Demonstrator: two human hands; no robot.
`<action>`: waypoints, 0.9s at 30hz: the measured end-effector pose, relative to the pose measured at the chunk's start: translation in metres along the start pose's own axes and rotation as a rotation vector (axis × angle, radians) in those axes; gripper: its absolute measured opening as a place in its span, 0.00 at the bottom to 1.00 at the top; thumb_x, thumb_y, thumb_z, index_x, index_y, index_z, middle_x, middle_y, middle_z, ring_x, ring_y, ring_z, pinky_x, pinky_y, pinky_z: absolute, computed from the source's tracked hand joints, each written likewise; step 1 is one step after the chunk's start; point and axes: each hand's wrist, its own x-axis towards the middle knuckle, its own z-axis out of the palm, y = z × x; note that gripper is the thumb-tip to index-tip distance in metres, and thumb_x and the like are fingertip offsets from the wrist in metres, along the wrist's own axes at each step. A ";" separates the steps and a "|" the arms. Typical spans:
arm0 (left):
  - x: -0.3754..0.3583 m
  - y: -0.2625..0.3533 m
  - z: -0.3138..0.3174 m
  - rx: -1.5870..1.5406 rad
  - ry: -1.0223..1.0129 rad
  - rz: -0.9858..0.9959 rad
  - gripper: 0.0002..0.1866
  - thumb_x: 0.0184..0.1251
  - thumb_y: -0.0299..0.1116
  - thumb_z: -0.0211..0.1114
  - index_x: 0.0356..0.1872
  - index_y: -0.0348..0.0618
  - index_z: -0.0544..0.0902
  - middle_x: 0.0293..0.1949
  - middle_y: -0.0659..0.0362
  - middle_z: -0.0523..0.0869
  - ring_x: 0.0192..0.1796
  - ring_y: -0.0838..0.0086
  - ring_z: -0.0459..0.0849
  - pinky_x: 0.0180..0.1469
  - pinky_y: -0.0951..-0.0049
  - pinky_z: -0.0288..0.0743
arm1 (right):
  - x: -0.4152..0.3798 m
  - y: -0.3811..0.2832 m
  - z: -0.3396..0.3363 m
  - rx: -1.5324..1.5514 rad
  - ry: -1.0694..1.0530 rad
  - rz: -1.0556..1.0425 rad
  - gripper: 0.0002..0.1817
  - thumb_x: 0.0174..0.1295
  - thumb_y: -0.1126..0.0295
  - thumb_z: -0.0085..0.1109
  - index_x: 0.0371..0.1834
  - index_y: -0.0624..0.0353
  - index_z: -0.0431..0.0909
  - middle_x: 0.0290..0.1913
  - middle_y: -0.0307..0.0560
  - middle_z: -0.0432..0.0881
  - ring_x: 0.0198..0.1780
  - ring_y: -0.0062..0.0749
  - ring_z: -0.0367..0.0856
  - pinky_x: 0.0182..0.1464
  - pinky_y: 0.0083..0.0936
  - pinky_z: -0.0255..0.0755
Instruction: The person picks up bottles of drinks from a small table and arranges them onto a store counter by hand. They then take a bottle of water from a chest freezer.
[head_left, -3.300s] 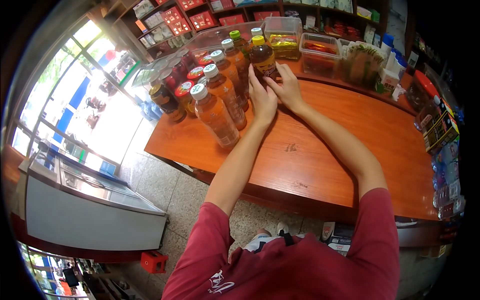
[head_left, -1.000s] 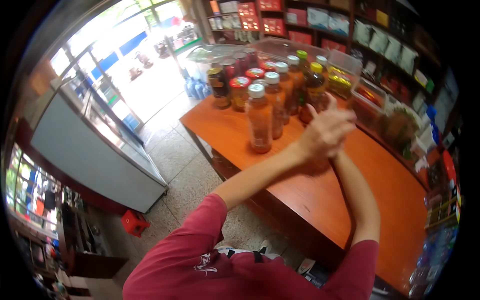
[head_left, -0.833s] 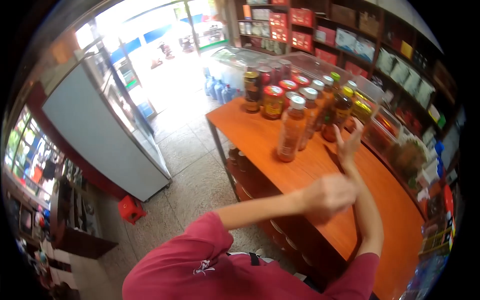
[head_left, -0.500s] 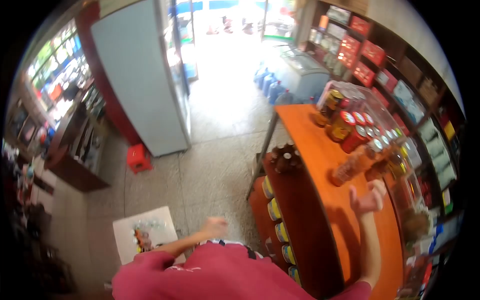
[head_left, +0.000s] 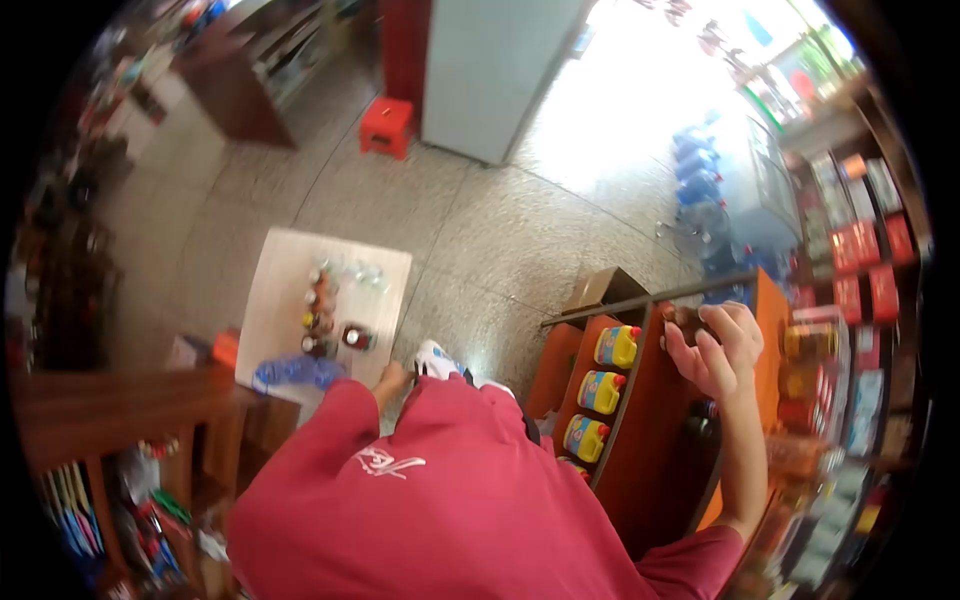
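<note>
My right hand (head_left: 722,350) is raised over the front of the orange shelf unit (head_left: 768,300). Its fingers are apart and bent, with nothing visible in them. Brown bottles (head_left: 680,316) on the shelf show just behind those fingers. My left hand (head_left: 394,378) hangs low beside my body, near the right edge of a low pale table (head_left: 275,285); its fingers are not clear. On that table stand dark bottles (head_left: 357,337), several smaller bottles (head_left: 318,296) in a row, clear glassware (head_left: 368,273) and a crumpled blue plastic bag (head_left: 298,371).
Yellow jugs (head_left: 601,392) line the lower shelf on the right. An open cardboard box (head_left: 602,290) sits beside the unit's end. Ahead are a red stool (head_left: 387,127), a tall grey cabinet (head_left: 490,80) and blue water bottles (head_left: 698,175). A wooden shelf (head_left: 130,410) stands at the lower left.
My view has tilted down and turned left, bringing the low table into fuller sight. The jars on the orange top are now at the right edge. My right hand stays raised with fingers apart.
</note>
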 end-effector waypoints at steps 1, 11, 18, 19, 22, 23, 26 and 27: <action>0.003 -0.007 0.030 -0.026 0.069 0.016 0.27 0.58 0.52 0.71 0.39 0.31 0.89 0.44 0.34 0.88 0.52 0.44 0.88 0.47 0.49 0.81 | 0.012 -0.001 0.018 0.014 -0.124 0.010 0.20 0.53 0.77 0.73 0.44 0.60 0.72 0.37 0.49 0.78 0.25 0.35 0.74 0.25 0.28 0.69; 0.000 -0.075 -0.053 -0.217 -0.331 -0.107 0.27 0.61 0.57 0.66 0.43 0.41 0.90 0.42 0.50 0.92 0.45 0.60 0.92 0.47 0.59 0.83 | -0.069 -0.035 0.277 0.501 -0.925 0.232 0.04 0.59 0.73 0.60 0.35 0.56 0.75 0.30 0.50 0.82 0.32 0.51 0.84 0.31 0.44 0.77; -0.017 -0.109 -0.065 -0.570 -0.336 -0.353 0.19 0.61 0.50 0.66 0.43 0.47 0.89 0.40 0.59 0.92 0.39 0.69 0.92 0.39 0.65 0.84 | -0.227 -0.075 0.411 0.567 -1.213 0.708 0.08 0.56 0.65 0.61 0.31 0.56 0.85 0.32 0.60 0.87 0.37 0.60 0.86 0.42 0.52 0.80; -0.030 -0.096 -0.080 -0.524 -0.328 -0.327 0.19 0.59 0.50 0.67 0.41 0.47 0.89 0.39 0.58 0.92 0.38 0.69 0.92 0.38 0.67 0.83 | -0.253 -0.086 0.424 0.588 -1.235 0.743 0.10 0.56 0.64 0.61 0.31 0.57 0.87 0.33 0.61 0.87 0.38 0.61 0.86 0.44 0.52 0.80; -0.037 -0.080 -0.079 -0.542 -0.220 -0.344 0.20 0.57 0.50 0.69 0.41 0.45 0.88 0.35 0.58 0.91 0.36 0.71 0.90 0.35 0.68 0.82 | -0.284 -0.131 0.456 0.653 -1.426 0.679 0.12 0.53 0.63 0.63 0.33 0.58 0.89 0.35 0.61 0.88 0.39 0.58 0.88 0.46 0.47 0.80; -0.041 -0.074 -0.071 -0.799 -0.119 -0.409 0.19 0.55 0.49 0.70 0.39 0.44 0.89 0.32 0.59 0.91 0.34 0.71 0.90 0.34 0.69 0.81 | -0.291 -0.150 0.469 0.678 -1.471 0.689 0.13 0.53 0.62 0.63 0.34 0.59 0.89 0.36 0.63 0.88 0.41 0.60 0.87 0.47 0.48 0.80; -0.038 -0.053 -0.069 -1.204 0.145 -0.515 0.17 0.52 0.47 0.71 0.31 0.42 0.89 0.25 0.59 0.87 0.29 0.72 0.88 0.31 0.72 0.79 | -0.299 -0.191 0.503 0.808 -1.317 0.998 0.15 0.53 0.61 0.64 0.35 0.60 0.89 0.36 0.67 0.87 0.41 0.60 0.88 0.46 0.48 0.80; -0.037 -0.046 -0.074 -1.118 0.167 -0.516 0.16 0.51 0.47 0.72 0.28 0.42 0.89 0.22 0.60 0.86 0.28 0.73 0.87 0.31 0.73 0.78 | -0.295 -0.198 0.515 0.856 -1.206 1.147 0.15 0.53 0.60 0.64 0.35 0.61 0.89 0.36 0.67 0.87 0.40 0.60 0.88 0.46 0.48 0.80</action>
